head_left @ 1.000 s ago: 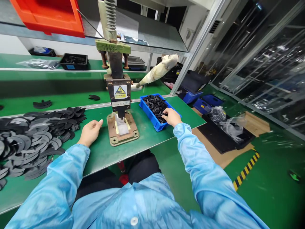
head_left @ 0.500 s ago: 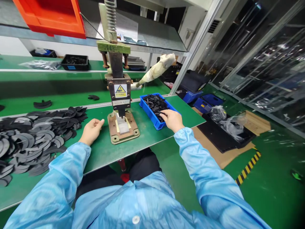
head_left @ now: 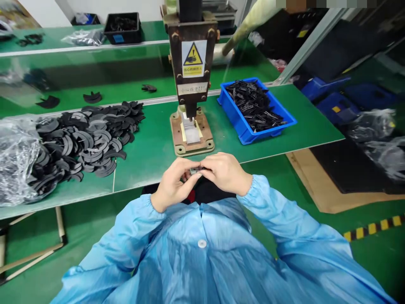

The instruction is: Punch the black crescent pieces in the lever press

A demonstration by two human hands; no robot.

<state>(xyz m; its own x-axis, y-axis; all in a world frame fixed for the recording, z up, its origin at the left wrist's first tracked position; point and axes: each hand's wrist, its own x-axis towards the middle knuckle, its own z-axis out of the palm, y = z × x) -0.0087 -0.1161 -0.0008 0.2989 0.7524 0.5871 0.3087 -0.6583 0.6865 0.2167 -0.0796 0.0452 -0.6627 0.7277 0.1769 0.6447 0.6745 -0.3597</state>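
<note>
My left hand (head_left: 175, 182) and my right hand (head_left: 225, 172) meet at the front edge of the green table, just below the press base (head_left: 192, 148). Between their fingertips is a small dark part (head_left: 195, 170) with a light patch, mostly covered by the fingers. Both hands are closed on it. Above the base stands the press head (head_left: 191, 63) with a yellow warning label. To its right, a blue tray (head_left: 245, 134) holds many thin black pieces. On the left lies a heap of dark curved pieces (head_left: 91, 141).
A clear plastic bag (head_left: 15, 156) lies at the far left. Behind are a black bin (head_left: 122, 28) and loose curved pieces (head_left: 92, 97). The press lever (head_left: 249, 25) slants to the upper right. Cardboard (head_left: 313, 185) lies on the floor at right.
My right hand has left the blue tray and my left hand has moved right from beside the press. They now meet at the table's edge around a small part. The view has tilted down.
</note>
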